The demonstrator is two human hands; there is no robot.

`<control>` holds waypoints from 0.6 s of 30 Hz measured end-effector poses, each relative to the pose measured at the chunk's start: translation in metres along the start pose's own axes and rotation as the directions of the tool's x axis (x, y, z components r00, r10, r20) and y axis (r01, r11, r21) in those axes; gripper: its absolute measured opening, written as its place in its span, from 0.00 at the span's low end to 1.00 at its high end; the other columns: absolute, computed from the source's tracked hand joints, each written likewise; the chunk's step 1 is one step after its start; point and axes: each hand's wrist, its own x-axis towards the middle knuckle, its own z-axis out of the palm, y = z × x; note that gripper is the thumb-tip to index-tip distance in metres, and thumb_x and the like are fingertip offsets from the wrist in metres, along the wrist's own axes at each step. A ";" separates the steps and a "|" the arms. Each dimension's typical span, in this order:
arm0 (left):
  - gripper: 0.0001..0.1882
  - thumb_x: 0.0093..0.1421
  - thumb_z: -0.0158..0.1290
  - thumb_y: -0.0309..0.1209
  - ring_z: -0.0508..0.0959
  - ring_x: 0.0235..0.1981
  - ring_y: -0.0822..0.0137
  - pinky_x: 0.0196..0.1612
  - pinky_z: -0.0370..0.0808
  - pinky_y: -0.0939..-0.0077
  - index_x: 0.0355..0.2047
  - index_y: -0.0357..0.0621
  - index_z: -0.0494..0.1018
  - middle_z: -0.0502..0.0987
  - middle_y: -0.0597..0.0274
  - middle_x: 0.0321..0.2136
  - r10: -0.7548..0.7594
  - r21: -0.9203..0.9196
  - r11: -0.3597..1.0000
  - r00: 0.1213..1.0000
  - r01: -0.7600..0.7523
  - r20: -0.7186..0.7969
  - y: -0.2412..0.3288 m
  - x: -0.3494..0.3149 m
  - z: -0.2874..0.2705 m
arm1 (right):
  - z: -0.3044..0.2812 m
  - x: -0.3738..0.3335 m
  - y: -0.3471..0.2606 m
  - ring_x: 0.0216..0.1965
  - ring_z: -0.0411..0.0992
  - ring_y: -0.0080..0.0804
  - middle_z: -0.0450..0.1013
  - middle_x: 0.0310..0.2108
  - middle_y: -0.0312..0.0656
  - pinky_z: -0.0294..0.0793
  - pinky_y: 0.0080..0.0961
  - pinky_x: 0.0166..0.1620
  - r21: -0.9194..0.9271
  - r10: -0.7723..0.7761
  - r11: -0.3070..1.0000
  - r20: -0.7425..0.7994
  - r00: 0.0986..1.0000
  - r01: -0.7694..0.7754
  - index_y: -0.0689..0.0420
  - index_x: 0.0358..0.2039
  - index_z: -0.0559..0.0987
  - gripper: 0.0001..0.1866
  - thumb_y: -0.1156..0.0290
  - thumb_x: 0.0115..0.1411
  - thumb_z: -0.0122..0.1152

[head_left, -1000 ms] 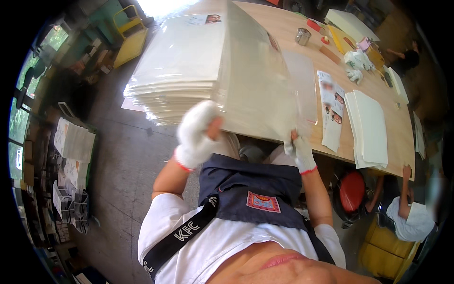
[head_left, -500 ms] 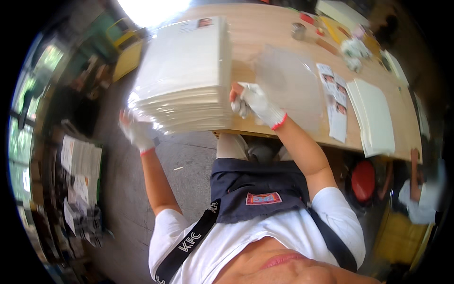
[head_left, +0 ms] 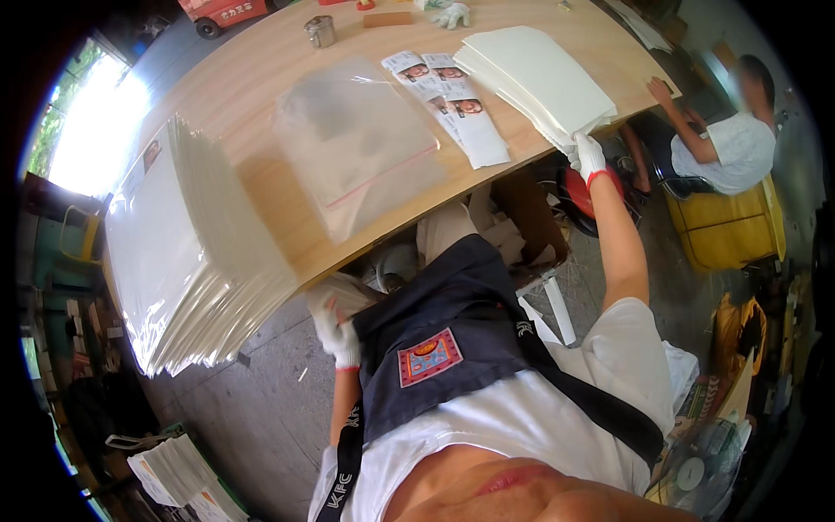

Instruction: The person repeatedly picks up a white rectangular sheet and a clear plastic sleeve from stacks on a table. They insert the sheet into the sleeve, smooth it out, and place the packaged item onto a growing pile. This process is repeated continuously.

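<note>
My right hand (head_left: 588, 155), in a white glove with a red cuff, is closed on the near corner of a stack of white sheets (head_left: 544, 78) at the table's right. My left hand (head_left: 335, 332), gloved the same way, hangs below the table edge by my apron. It holds nothing; its fingers look loosely apart, though slightly blurred. At the left stands a tall stack of white sheets in clear plastic bags (head_left: 187, 252), overhanging the table edge. Flat clear bags (head_left: 357, 139) lie mid-table. Between them and the white sheets lie printed paper strips with small portraits (head_left: 452, 100).
A metal cup (head_left: 320, 31), a brown block (head_left: 387, 19) and a white glove (head_left: 451, 16) lie at the far side of the wooden table (head_left: 248, 96). A person (head_left: 726, 143) sits at the right. A red stool (head_left: 578, 196) stands below the table.
My view has turned to the right. My right hand has left the bagged stack and gripped the white sheets. My left hand has come off the bagged stack and dropped beside my apron.
</note>
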 end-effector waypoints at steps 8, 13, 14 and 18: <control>0.19 0.52 0.53 0.30 0.66 0.51 0.49 0.54 0.62 0.56 0.45 0.41 0.70 0.70 0.51 0.47 0.410 -0.014 0.908 0.884 -0.418 0.223 0.126 0.174 0.090 | -0.020 0.078 -0.006 0.11 0.61 0.22 0.70 0.19 0.39 0.57 0.16 0.11 0.213 0.165 0.952 0.248 0.955 -0.220 0.58 0.35 0.70 0.23 0.47 0.59 0.50; 0.20 0.54 0.48 0.42 0.69 0.48 0.55 0.49 0.63 0.56 0.44 0.45 0.71 0.71 0.54 0.45 0.414 0.332 0.789 0.847 -0.516 0.334 0.109 0.207 0.142 | -0.017 0.121 -0.025 0.15 0.64 0.24 0.70 0.28 0.37 0.62 0.15 0.15 0.504 0.034 0.863 -0.003 0.999 -0.028 0.54 0.38 0.71 0.20 0.49 0.58 0.52; 0.21 0.55 0.47 0.44 0.71 0.46 0.55 0.48 0.63 0.56 0.44 0.46 0.71 0.72 0.55 0.45 0.384 0.416 0.750 0.851 -0.514 0.359 0.103 0.211 0.146 | -0.017 0.129 -0.028 0.16 0.63 0.22 0.70 0.28 0.36 0.62 0.16 0.16 0.467 0.048 0.884 -0.056 0.997 -0.017 0.51 0.40 0.72 0.19 0.50 0.58 0.53; 0.20 0.55 0.46 0.46 0.75 0.39 0.56 0.46 0.64 0.56 0.42 0.48 0.71 0.74 0.57 0.42 -0.131 0.647 0.706 0.844 -0.289 0.520 0.114 0.231 0.109 | -0.023 0.147 -0.047 0.13 0.59 0.22 0.66 0.20 0.33 0.57 0.20 0.15 0.476 0.141 0.854 0.178 0.974 -0.210 0.49 0.40 0.72 0.11 0.62 0.57 0.54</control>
